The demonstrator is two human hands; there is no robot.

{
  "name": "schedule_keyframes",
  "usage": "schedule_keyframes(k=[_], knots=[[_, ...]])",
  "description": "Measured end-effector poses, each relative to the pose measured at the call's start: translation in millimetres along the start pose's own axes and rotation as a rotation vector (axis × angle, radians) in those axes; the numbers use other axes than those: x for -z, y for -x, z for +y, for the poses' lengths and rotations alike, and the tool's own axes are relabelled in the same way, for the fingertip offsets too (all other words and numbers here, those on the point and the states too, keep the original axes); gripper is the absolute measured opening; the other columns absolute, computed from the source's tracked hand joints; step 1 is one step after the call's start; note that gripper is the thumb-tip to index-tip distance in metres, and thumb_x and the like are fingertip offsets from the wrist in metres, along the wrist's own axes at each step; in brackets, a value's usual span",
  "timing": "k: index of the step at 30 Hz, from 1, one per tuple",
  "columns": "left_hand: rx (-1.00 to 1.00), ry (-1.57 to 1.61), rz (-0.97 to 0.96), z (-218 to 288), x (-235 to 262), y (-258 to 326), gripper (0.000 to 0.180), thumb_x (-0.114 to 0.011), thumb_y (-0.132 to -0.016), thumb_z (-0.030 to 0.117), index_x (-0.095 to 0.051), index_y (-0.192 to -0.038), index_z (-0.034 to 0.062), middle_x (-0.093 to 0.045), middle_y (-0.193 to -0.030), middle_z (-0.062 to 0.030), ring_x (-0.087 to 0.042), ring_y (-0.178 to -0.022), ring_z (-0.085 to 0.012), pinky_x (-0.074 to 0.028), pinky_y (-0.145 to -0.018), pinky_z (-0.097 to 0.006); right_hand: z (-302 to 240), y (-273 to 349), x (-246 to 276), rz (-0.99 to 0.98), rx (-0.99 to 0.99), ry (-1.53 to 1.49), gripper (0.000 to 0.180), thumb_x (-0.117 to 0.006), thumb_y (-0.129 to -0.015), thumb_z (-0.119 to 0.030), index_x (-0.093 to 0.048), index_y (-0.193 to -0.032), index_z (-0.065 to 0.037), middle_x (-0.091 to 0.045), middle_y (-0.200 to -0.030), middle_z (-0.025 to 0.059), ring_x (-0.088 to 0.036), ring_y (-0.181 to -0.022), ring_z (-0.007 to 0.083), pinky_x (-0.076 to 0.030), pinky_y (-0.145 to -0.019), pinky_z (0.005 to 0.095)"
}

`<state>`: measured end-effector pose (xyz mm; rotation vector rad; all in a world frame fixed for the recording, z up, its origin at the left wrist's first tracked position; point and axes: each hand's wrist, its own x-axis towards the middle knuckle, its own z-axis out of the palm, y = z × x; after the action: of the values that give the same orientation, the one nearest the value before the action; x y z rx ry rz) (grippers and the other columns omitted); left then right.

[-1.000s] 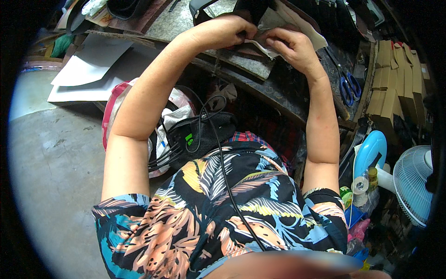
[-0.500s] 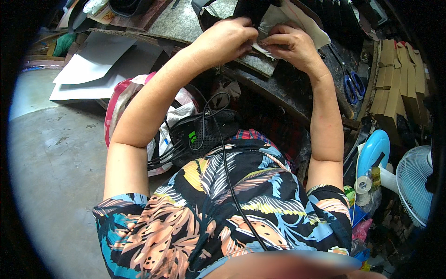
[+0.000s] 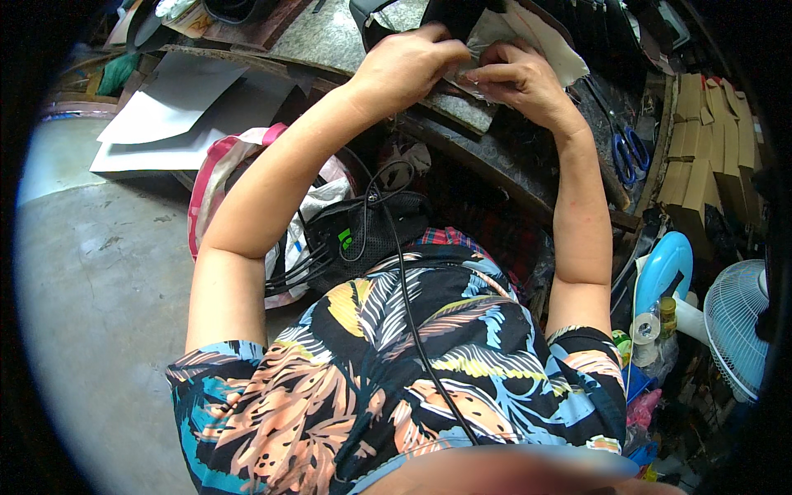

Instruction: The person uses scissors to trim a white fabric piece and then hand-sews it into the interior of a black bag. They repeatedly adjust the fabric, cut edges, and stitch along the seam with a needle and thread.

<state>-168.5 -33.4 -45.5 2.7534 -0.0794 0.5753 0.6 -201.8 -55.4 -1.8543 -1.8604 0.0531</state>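
Observation:
A cream, cloth-like piece with a frayed edge (image 3: 532, 35) lies at the top of the view, with black material (image 3: 456, 15) against its left side. My right hand (image 3: 524, 82) pinches the lower edge of the cream piece between thumb and fingers. Close on its left, my left hand (image 3: 408, 66) has its fingers curled together, their tips reaching toward that same edge. What sits between the left fingertips is hidden or too small to make out. Under both hands is a grey stone slab (image 3: 462, 113) on the workbench.
Blue-handled scissors (image 3: 629, 155) lie on the bench to the right. White sheets (image 3: 165, 99) jut from its left edge. Folded cardboard (image 3: 693, 157) and a fan (image 3: 734, 330) stand at right. A black cable (image 3: 402, 293) runs down past my lap, beside a pink-trimmed bag (image 3: 202, 190).
My left hand has shifted slightly right, closer to my right hand. My right hand keeps its pinch on the cream piece. The whole view has moved a little.

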Motion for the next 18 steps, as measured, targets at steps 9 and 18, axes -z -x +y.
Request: schedule_keyframes(k=[9, 18], knots=[[-0.09, -0.013, -0.046, -5, 1, 2, 0.008, -0.065, -0.084, 0.009, -0.065, -0.091, 0.0051, -0.061, -0.108, -0.0129, -0.065, -0.097, -0.0336, -0.053, -0.081, -0.042, 2, 0, -2, 0.07, -0.118, -0.084, 0.03, -0.069, -0.077, -0.015, -0.071, -0.107, -0.015, -0.07, -0.098, 0.006, -0.064, -0.098, 0.0276, -0.05, -0.091, 0.0414], [-0.075, 0.159, -0.139, -8, 15, 8, 0.025, -0.072, -0.081, 0.019, -0.062, -0.096, 0.0028, -0.061, -0.107, -0.0175, -0.064, -0.094, -0.0385, -0.052, -0.083, -0.043, -4, -2, -4, 0.047, -0.085, 0.071, 0.03, -0.069, -0.077, -0.017, -0.074, -0.107, -0.02, -0.069, -0.099, 0.0067, -0.065, -0.099, 0.0275, -0.051, -0.092, 0.0408]])
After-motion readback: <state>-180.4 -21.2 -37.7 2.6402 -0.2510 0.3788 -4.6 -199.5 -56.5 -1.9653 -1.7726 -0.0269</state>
